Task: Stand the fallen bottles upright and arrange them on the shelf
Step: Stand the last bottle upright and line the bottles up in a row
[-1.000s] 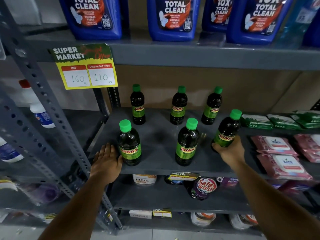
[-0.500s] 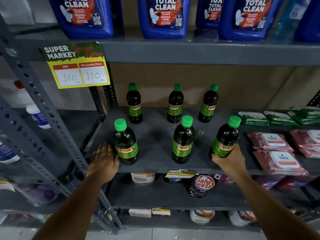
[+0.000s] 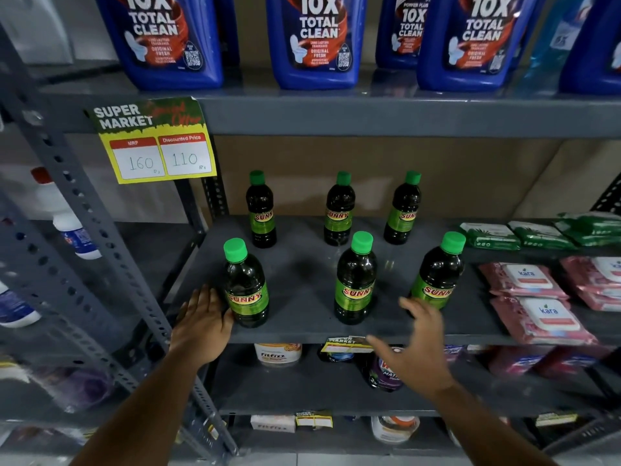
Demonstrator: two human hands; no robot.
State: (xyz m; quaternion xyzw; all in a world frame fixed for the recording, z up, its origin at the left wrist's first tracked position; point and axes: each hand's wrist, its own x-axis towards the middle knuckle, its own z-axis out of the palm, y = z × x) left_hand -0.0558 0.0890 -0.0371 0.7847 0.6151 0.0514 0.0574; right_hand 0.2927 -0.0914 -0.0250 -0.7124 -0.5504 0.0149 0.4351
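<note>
Six dark bottles with green caps are seen standing upright on the grey shelf (image 3: 302, 327), set in two rows of three. The back row is formed by the back left bottle (image 3: 261, 210), the back middle bottle (image 3: 339, 210) and the back right bottle (image 3: 403, 210); the front row by the front left bottle (image 3: 246, 285), the front middle bottle (image 3: 355, 280) and the front right bottle (image 3: 437, 274). No bottle is seen lying down, so the standing-up appears done, and only small corrections of spacing seem to be left. The left hand (image 3: 201, 326) is laid flat and open on the shelf's front edge, its fingers resting against the base of the front left bottle without being closed around it. The right hand (image 3: 415, 344) is held open with fingers spread, just in front of the front right bottle and gripping nothing; whether its fingertips touch the label cannot be told. The front row is placed near the shelf's front lip, so a forward nudge could be judged risky there. Open room is left between the rows and between neighbouring bottles, while the right side is bounded by the pink wipe packs (image 3: 537, 304) and the left by the perforated upright (image 3: 87, 210). Overhead, the upper shelf with blue cleaner bottles (image 3: 316, 42) leaves clearance above the caps.
</note>
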